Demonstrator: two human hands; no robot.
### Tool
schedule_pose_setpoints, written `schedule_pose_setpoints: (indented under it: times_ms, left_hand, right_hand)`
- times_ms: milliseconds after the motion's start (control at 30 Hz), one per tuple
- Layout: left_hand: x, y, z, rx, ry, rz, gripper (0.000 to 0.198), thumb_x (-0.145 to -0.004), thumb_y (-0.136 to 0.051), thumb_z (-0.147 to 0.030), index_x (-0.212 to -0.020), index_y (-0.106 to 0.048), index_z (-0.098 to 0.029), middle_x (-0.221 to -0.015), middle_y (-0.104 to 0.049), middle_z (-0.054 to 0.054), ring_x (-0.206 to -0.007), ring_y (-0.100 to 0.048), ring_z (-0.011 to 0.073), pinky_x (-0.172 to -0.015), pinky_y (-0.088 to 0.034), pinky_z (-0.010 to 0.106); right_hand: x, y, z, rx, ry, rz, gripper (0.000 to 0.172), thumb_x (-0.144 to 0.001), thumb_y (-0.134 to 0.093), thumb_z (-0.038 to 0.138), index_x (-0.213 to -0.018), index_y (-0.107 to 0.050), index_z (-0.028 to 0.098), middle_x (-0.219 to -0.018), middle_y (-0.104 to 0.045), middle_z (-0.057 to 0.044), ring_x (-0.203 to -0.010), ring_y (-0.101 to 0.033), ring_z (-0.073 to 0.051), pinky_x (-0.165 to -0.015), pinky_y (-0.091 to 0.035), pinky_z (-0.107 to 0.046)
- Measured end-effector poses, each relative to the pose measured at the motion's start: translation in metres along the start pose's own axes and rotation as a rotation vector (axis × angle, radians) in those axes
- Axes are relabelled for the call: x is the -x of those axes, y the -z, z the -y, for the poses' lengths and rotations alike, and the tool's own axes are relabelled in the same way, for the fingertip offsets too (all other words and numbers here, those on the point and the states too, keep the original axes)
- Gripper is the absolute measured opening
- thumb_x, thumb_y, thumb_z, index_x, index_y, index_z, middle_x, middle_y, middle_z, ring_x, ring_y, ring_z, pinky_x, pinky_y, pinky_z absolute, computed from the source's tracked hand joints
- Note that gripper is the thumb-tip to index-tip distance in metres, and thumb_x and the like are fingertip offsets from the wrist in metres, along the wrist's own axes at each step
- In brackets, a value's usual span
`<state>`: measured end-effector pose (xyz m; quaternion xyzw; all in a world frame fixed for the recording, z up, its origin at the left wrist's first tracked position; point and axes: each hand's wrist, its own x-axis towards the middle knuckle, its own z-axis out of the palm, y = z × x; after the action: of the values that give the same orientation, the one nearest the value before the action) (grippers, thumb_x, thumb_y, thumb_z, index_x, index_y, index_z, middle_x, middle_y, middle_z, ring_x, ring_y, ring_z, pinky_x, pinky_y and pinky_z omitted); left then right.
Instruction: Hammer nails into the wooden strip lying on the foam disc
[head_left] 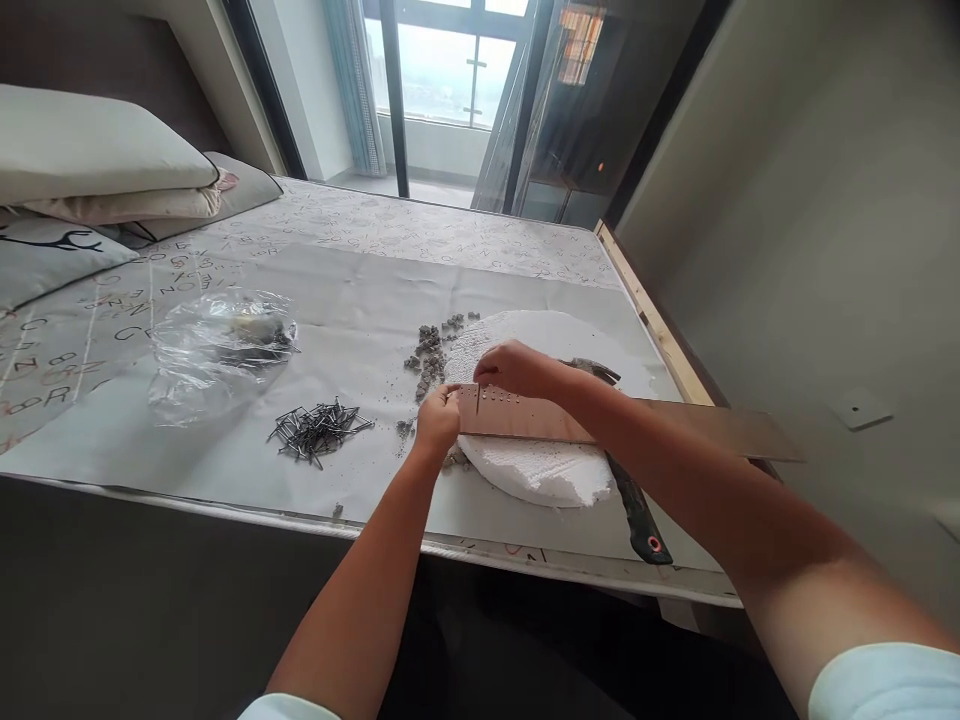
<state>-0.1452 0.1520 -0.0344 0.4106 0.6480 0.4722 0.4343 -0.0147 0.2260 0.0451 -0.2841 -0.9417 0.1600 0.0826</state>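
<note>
A long brown wooden board (540,422) lies across a round white foam block (540,475). My left hand (438,420) grips the board's left end. Pinched in the fingers of my right hand (517,368) is a nail (478,398), upright with its lower part against the board near that end. A row of small nail heads or holes shows on the board just right of the nail. Under my right forearm lies a hammer (636,510); its dark handle points toward me and its claw shows beyond the board.
Left of the foam is a pile of loose nails (319,430), with a clear plastic bag (225,350) behind it. Grey crumbs (429,355) lie along the foam's left edge. Grey sheeting (360,300) covers the bed. Pillows (97,150) are stacked far left; a wall (825,250) stands right.
</note>
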Motion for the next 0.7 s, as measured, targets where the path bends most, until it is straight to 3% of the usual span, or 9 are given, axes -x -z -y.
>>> schedule_pose_setpoints:
  times_ms: [100,200,333,500,700]
  left_hand:
    - [0.002,-0.007,-0.007,0.531,0.249,0.158,0.003,-0.077,-0.047,-0.019,-0.078,-0.05,-0.018,-0.054,-0.043,-0.004,-0.042,-0.039,0.0059,-0.042,-0.031,0.017]
    - [0.004,-0.012,-0.011,0.797,0.388,0.255,0.011,-0.077,-0.048,-0.016,-0.068,-0.042,-0.017,-0.051,-0.037,-0.005,-0.039,-0.035,0.0036,-0.038,-0.027,0.014]
    - [0.002,-0.009,-0.013,0.89,0.445,0.298,0.015,-0.081,-0.044,-0.015,-0.066,-0.04,-0.017,-0.05,-0.035,-0.005,-0.037,-0.03,0.0027,-0.033,-0.021,0.013]
    - [0.002,-0.001,-0.014,0.93,0.418,0.236,0.015,-0.086,-0.04,-0.022,-0.075,-0.047,-0.015,-0.052,-0.035,-0.006,-0.035,-0.025,0.0018,-0.032,-0.02,0.013]
    - [0.003,-0.001,-0.01,0.905,0.36,0.266,0.009,-0.084,-0.043,-0.013,-0.076,-0.046,-0.015,-0.056,-0.039,-0.004,-0.039,-0.031,0.0015,-0.035,-0.023,0.012]
  right_hand:
    - [0.001,-0.008,0.01,-0.013,0.036,0.02,0.021,-0.078,-0.049,0.013,-0.073,-0.069,0.013,-0.068,-0.065,-0.003,-0.063,-0.05,-0.011,-0.06,-0.035,-0.022]
    - [-0.001,-0.016,0.018,-0.022,0.03,-0.016,0.023,-0.077,-0.047,0.011,-0.073,-0.07,0.013,-0.074,-0.065,-0.004,-0.064,-0.05,-0.011,-0.061,-0.035,-0.022]
    - [-0.003,-0.02,0.018,-0.036,0.024,-0.056,0.023,-0.077,-0.049,0.011,-0.078,-0.071,0.015,-0.078,-0.065,-0.003,-0.065,-0.052,-0.01,-0.061,-0.035,-0.02]
    - [-0.001,-0.025,0.002,-0.001,-0.038,-0.159,0.029,-0.083,-0.046,0.014,-0.103,-0.066,0.013,-0.091,-0.066,-0.009,-0.075,-0.055,-0.014,-0.068,-0.037,-0.023]
    - [-0.001,-0.042,-0.011,0.012,-0.065,-0.139,0.024,-0.084,-0.046,0.016,-0.09,-0.069,0.015,-0.087,-0.07,-0.005,-0.077,-0.059,-0.013,-0.07,-0.04,-0.021]
